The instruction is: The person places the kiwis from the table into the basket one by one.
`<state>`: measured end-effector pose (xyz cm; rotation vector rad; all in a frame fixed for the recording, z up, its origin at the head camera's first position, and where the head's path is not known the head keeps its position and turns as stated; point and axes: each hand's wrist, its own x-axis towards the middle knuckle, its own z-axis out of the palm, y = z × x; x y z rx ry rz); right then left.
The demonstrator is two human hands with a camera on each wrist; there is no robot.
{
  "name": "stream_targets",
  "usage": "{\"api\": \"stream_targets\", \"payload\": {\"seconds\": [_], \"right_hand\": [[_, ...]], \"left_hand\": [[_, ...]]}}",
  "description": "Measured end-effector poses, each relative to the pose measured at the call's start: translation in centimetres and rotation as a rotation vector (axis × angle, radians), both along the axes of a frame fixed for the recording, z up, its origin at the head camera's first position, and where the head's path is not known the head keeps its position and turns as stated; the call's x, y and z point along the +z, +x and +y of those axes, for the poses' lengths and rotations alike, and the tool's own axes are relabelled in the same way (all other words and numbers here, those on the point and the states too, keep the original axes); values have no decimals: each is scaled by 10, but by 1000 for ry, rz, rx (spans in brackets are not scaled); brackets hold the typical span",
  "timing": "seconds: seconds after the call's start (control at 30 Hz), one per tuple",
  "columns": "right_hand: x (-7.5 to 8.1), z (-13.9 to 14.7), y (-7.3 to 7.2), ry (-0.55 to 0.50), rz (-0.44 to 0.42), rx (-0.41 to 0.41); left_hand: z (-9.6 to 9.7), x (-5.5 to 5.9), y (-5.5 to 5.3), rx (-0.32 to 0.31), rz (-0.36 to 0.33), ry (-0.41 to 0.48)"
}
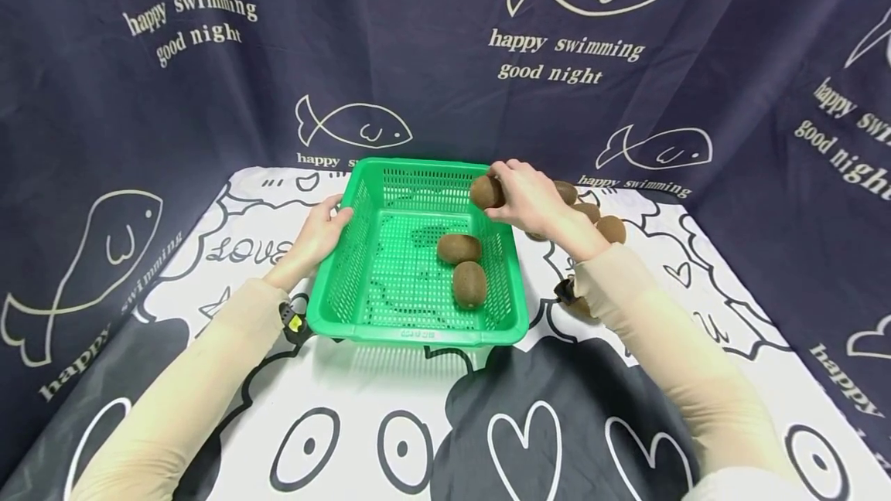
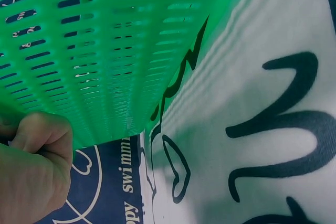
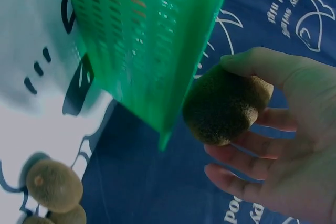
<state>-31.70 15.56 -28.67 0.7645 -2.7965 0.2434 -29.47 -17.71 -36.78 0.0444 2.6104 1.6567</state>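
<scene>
A green plastic basket (image 1: 418, 332) with slotted walls stands on the table. My left hand (image 1: 320, 234) grips its left rim, the thumb and curled fingers also showing beside the wall in the left wrist view. Over the basket's back right corner, my right hand (image 1: 530, 198) holds a brown kiwi (image 3: 220, 106) between thumb and fingers, at about the height of the rim. Two more kiwis lie inside on the right: one sideways (image 1: 459, 249), and a second kiwi (image 1: 469, 285) in front of it.
Right of the basket lie several loose kiwis (image 1: 611, 229), partly hidden by my right hand and wrist. Another kiwi (image 1: 581, 308) shows beneath the right forearm. A patterned black-and-white cloth (image 1: 379, 385) covers the table, and a dark blue curtain (image 1: 445, 45) hangs behind.
</scene>
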Motion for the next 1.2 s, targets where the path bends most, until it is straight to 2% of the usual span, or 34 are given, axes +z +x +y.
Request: {"api": "stream_targets", "payload": {"seconds": [0.33,0.53,1.2], "right_hand": [[-26,-22,-13,64,-49,66],[-37,-26,-17,111,-73,44],[-45,-35,-22,169,-93,31]], "left_hand": [[0,-3,-2,7,16,-7],[2,-3,1,0,-20,33],[1,-1,2,3,-8,26]]}}
